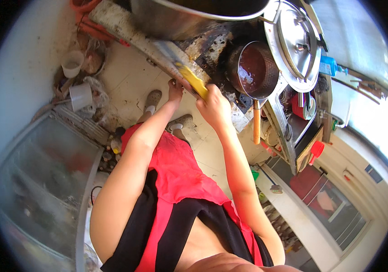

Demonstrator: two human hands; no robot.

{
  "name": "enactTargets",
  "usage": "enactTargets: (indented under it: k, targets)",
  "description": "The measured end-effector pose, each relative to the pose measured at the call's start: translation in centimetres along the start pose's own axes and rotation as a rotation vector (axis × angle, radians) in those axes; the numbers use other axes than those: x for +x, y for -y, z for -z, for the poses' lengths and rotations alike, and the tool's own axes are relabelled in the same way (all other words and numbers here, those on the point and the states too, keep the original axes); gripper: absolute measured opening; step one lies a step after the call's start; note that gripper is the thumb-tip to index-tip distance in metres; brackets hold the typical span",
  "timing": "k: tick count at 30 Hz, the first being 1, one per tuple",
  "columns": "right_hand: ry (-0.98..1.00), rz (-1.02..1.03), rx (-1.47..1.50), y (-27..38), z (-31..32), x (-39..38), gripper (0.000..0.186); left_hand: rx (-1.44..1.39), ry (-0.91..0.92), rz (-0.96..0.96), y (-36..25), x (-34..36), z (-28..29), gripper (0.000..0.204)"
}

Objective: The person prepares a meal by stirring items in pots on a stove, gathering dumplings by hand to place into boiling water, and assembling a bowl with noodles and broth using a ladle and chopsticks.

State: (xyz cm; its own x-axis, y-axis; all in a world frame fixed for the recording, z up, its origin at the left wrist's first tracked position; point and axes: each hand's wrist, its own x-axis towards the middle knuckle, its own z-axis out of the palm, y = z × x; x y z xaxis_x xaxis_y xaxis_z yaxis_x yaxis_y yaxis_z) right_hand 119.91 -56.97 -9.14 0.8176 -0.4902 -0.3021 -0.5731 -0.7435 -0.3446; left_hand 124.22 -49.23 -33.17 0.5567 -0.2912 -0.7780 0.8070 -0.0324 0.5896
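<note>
Yellow-handled tool (195,82) is clamped in the right hand (215,106); whether the left hand (175,92), just beside, grips anything, I cannot tell. Right of both, a blue bottle (328,66) bears unreadably small print.

Saucepan (272,75) of reddish liquid (253,67) near a metal lid (293,38) and blue bottle (327,66)

Big pot (171,25) far on the counter (117,20), tool (193,81) at the near edge, saucepan (272,80) right of the tool! Lid (296,38) further right, bottle (327,66) just beyond.
</note>
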Motion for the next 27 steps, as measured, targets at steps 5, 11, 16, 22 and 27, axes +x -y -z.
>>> enactTargets:
  k: [5, 11, 16, 22, 27]
  targets:
    - [-0.202, -0.173, 0.042, -6.2, 0.3, -13.2, 0.034, -0.101, -0.016, -0.003, 2.1, 1.4, -1.5, 0.047]
    - [-0.185, -0.477, -0.003, -10.1, 0.0, -22.5, 0.029, 0.030, -0.210, 0.101, 3.2, 3.9, -2.0, 0.075]
    - [-0.198, -0.599, 0.092, -13.6, -2.3, -21.4, 0.030, 0.044, -0.242, 0.071, 1.9, 2.9, -2.5, 0.075]
    - [-0.176, -0.469, -0.082, -14.7, -1.5, -18.2, 0.037, -0.162, -0.222, 0.130, 2.0, 4.3, -3.0, 0.067]
    - [-0.146, -0.419, -0.307, -17.7, -1.7, -17.8, 0.040, -0.273, -0.048, 0.320, 1.3, 4.2, -1.1, 0.071]
